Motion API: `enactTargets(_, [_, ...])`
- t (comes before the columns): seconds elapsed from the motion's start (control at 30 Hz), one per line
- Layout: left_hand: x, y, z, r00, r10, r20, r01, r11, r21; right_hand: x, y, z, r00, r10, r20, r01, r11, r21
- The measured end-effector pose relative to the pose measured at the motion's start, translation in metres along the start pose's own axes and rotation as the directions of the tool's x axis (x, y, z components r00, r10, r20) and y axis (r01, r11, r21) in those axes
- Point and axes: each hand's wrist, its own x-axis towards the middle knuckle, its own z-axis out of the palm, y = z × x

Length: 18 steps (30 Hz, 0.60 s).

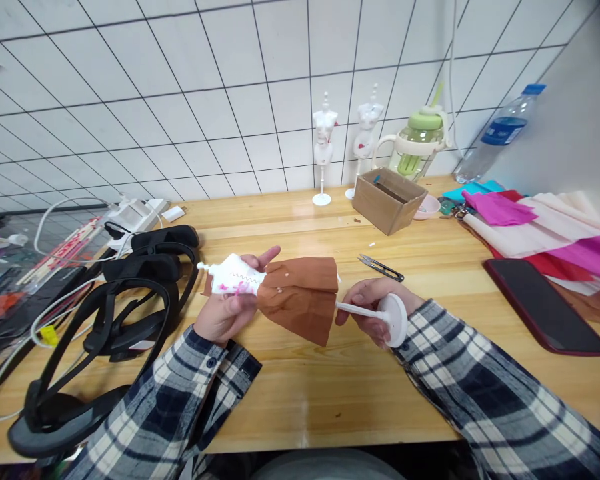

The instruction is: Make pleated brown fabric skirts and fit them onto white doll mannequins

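Observation:
My left hand (pixel 227 308) is wrapped round the white torso of a small doll mannequin (pixel 233 275) lying on its side, with pink marks on its front. A brown paper skirt (pixel 300 299) hangs from the mannequin's waist and spreads to the right. My right hand (pixel 373 308) pinches the mannequin's white stand (pixel 383 315), a thin rod with a round base, which points into the skirt. Both hands hover just above the wooden table (pixel 330 393).
Black thread snips (pixel 381 267) lie behind the right hand. A dark phone (pixel 545 305) and coloured tissue paper (pixel 540 223) sit right. A cardboard box (pixel 387 199), two more mannequins (pixel 324 143), a green jug and a water bottle stand at the back. Black straps and cables lie left.

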Motion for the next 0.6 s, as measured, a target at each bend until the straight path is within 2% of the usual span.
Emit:
enactTargets(0.13, [-0.0027, 0.0009, -0.0001, 0.999, 0.043, -0.005, -0.043, 0.998, 0.041, -0.0004, -0.0018, -0.0014, 1.0, 0.018, -0.009, -0.018, 1.0, 0.018])
enactTargets(0.3, [-0.0014, -0.0001, -0.0024, 0.994, 0.074, 0.074, -0.076, 0.997, 0.019, -0.0009, -0.0052, -0.003, 0.997, 0.015, -0.08, -0.015, 1.0, 0.005])
enactTargets(0.5, [0.0007, -0.0058, 0.0022, 0.996, 0.057, -0.065, -0.056, 0.998, 0.008, 0.0035, -0.0053, -0.0064, 0.997, 0.033, -0.066, -0.034, 0.999, -0.014])
enactTargets(0.57, [0.0024, -0.0074, 0.0033, 0.994, 0.047, -0.096, -0.047, 0.999, -0.001, 0.0046, -0.0063, -0.0061, 0.987, -0.046, -0.157, 0.034, 0.996, -0.08])
enactTargets(0.6, [0.0036, -0.008, 0.0032, 0.992, 0.046, -0.121, -0.046, 0.999, 0.002, 0.0047, -0.0069, -0.0058, 0.953, -0.154, -0.261, 0.119, 0.982, -0.147])
